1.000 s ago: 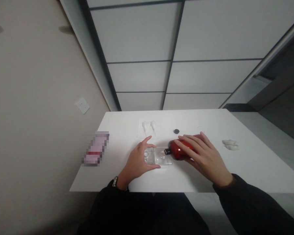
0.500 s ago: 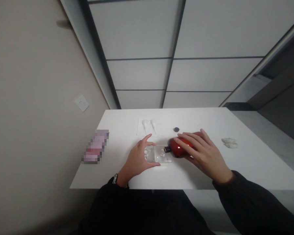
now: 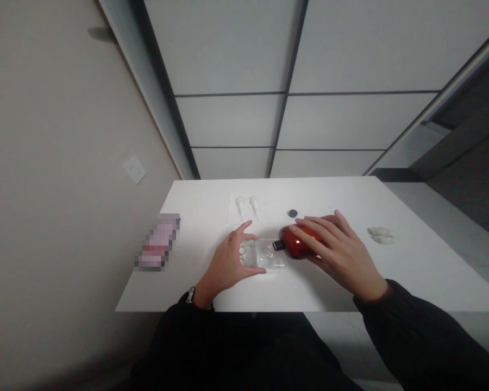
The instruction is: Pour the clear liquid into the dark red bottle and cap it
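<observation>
My left hand grips a clear plastic case from its left side, thumb along the near edge and fingers along the far edge. The case lies on the white table. In my right hand is a rounded red bottle, tipped over sideways so that its black neck points left over the right part of the case. Something clear and shiny shows under the mouth; whether liquid is flowing I cannot tell. Beyond the bottle lies a small dark round cap.
Two white dropper-like pieces lie on a pale sheet at the back of the table. A crumpled whitish tissue or cloth is at the right. A blurred pink and purple item sits at the left edge, near the wall.
The whole view has shifted slightly. Both hands keep their holds, and the bottle stays tipped over the case.
</observation>
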Tool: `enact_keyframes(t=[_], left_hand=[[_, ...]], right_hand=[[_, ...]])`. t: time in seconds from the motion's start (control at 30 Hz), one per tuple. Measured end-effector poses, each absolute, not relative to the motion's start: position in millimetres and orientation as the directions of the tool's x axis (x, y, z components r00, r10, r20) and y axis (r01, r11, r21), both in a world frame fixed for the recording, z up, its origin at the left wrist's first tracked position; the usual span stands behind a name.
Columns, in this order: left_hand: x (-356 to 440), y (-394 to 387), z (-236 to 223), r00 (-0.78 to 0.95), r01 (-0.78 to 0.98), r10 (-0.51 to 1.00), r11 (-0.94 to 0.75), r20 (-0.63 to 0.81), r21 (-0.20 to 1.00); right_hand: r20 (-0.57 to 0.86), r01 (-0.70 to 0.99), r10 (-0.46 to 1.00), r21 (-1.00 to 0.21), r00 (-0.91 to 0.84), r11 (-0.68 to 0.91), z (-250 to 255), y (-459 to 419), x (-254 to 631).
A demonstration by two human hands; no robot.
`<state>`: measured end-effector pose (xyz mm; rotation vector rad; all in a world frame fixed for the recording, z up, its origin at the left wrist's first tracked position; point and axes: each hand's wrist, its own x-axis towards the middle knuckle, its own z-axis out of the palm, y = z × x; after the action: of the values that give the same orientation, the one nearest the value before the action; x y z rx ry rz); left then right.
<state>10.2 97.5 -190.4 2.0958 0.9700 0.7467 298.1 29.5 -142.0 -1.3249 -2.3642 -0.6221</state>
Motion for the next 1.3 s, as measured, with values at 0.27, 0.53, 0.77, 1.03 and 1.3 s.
enact_keyframes(t=[0.27, 0.53, 0.77, 1.03, 1.3], left_hand=[[10.5, 97.6, -190.1, 0.554, 0.436, 0.808, -0.488, 0.203, 0.756], [10.9, 97.7, -187.9, 0.553, 0.43, 0.809, -0.48, 0.197, 0.765], [10.9, 97.8, -189.3, 0.548, 0.425, 0.811, -0.481, 0.205, 0.767], [11.1, 98.5, -188.8, 0.545, 0.424, 0.814, -0.476, 0.203, 0.77], [10.9, 98.3, -187.1, 0.548, 0.433, 0.81, -0.487, 0.207, 0.759]], right_hand=[[0.496, 0.864, 0.713, 0.202, -0.496, 0.461, -142.3, 29.4, 299.4], [0.502, 0.857, 0.699, 0.227, -0.51, 0.463, -138.2, 29.9, 300.6], [0.496, 0.855, 0.699, 0.235, -0.515, 0.463, -137.0, 30.5, 299.3], [0.494, 0.846, 0.69, 0.24, -0.529, 0.477, -135.2, 31.2, 299.4], [0.484, 0.851, 0.703, 0.236, -0.522, 0.469, -136.7, 32.2, 299.7]])
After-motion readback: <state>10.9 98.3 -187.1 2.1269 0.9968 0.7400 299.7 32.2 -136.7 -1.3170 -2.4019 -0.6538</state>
